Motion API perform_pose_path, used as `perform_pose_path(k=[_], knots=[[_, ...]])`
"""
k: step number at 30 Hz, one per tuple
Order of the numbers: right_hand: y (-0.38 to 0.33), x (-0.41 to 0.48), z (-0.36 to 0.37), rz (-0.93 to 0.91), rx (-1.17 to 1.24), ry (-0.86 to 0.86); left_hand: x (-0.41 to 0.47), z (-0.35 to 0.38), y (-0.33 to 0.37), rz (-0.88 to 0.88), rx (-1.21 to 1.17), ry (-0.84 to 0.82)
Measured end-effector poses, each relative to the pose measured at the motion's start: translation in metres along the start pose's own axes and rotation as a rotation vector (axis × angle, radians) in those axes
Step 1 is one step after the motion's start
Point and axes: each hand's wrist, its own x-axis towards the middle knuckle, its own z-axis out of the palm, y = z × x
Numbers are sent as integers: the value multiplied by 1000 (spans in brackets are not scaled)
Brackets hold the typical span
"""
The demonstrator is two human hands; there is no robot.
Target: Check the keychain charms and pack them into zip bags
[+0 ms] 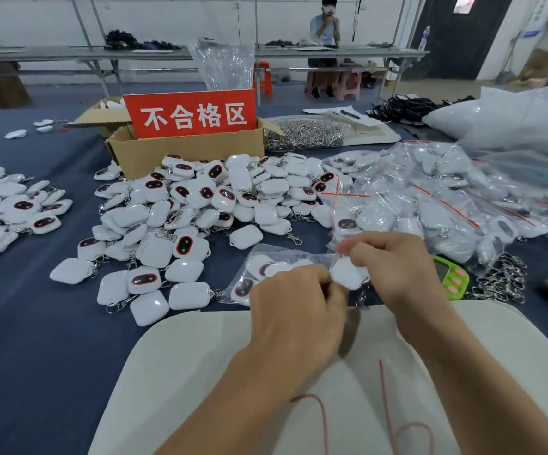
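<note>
My left hand (pixel 294 310) and my right hand (pixel 394 267) meet over the near table edge, fingers curled. Between them is a white keychain charm (pixel 346 274); the right hand pinches it from above and the left grips at its lower left, apparently on the edge of a clear zip bag (pixel 266 267) that holds several charms and lies flat beyond the left hand. A big heap of loose white charms (pixel 194 218) with dark oval faces covers the blue cloth ahead.
A cardboard box (pixel 187 149) with a red sign stands behind the heap. Filled zip bags (pixel 437 198) pile at the right, with a green counter (pixel 450 277), loose metal clasps (pixel 502 280), more charms (pixel 6 205) far left, and a white mat (pixel 200 372) under my arms.
</note>
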Motion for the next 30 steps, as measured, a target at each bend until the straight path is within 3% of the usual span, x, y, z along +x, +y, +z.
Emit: perform_pose_path(k=[4, 11, 18, 23, 30], knots=[[2, 4, -3, 70, 120, -145, 1, -4, -3, -25, -214, 55], [5, 0, -2, 35, 123, -330, 0, -3, -7, 43, -242, 257], [2, -3, 1, 37, 189, -530, -1, -7, -8, 218, -330, 216], [6, 1, 0, 72, 415, -515, 6, -10, -12, 177, -410, 216], [5, -8, 7, 57, 313, -765, 8, -11, -16, 260, -398, 124]])
